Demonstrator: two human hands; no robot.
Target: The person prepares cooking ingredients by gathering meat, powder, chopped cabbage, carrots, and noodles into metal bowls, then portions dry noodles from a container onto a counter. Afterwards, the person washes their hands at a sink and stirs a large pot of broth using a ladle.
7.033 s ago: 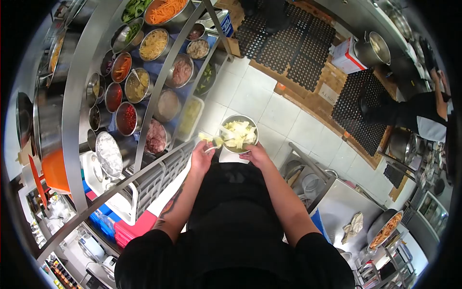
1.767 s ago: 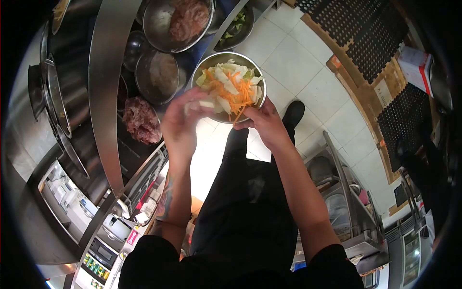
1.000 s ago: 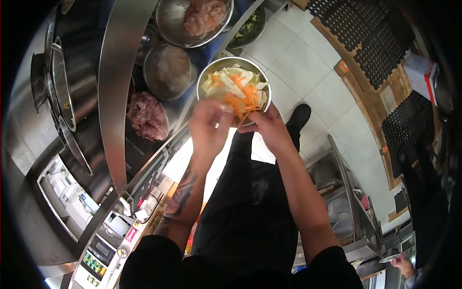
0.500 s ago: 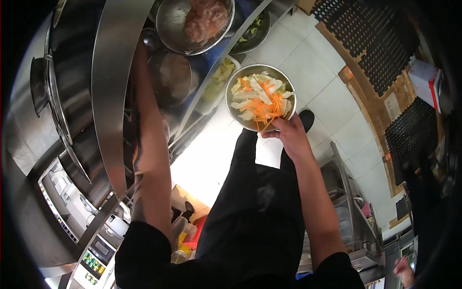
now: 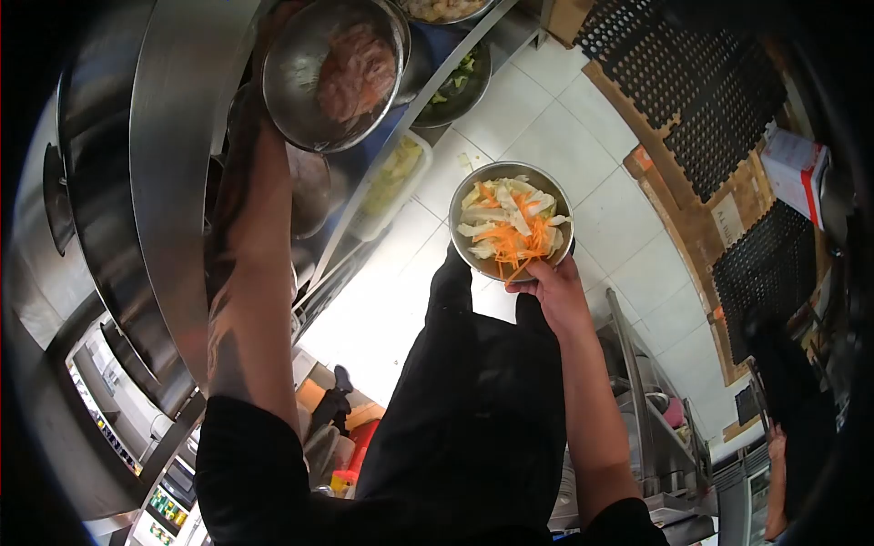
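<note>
My right hand (image 5: 557, 289) grips the near rim of a small metal bowl (image 5: 458, 244), thumb on the inside edge. Sliced cabbage (image 5: 494, 215) and shredded carrot (image 5: 512, 244) fill it, some carrot hanging over the rim. My left forearm (image 5: 250, 264) reaches up past the steel edge to a larger metal bowl (image 5: 296, 77) of raw, pale pink meat (image 5: 358, 73). That bowl overlaps the arm and the left fingers are hidden, so I cannot see whether they hold it.
A bowl of green vegetables (image 5: 460, 89) and a clear tub of pale cut vegetables (image 5: 393, 182) stand along the counter. Steel shelving (image 5: 168, 173) curves at left. Black perforated mats (image 5: 769, 259) lie on cardboard at right. Another person's arm (image 5: 777, 482) shows at lower right.
The view has shifted slightly. The meat bowl appears lower and further left, exposing another bowl at the top. The vegetable bowl in my right hand appears lower and slightly right, still gripped.
</note>
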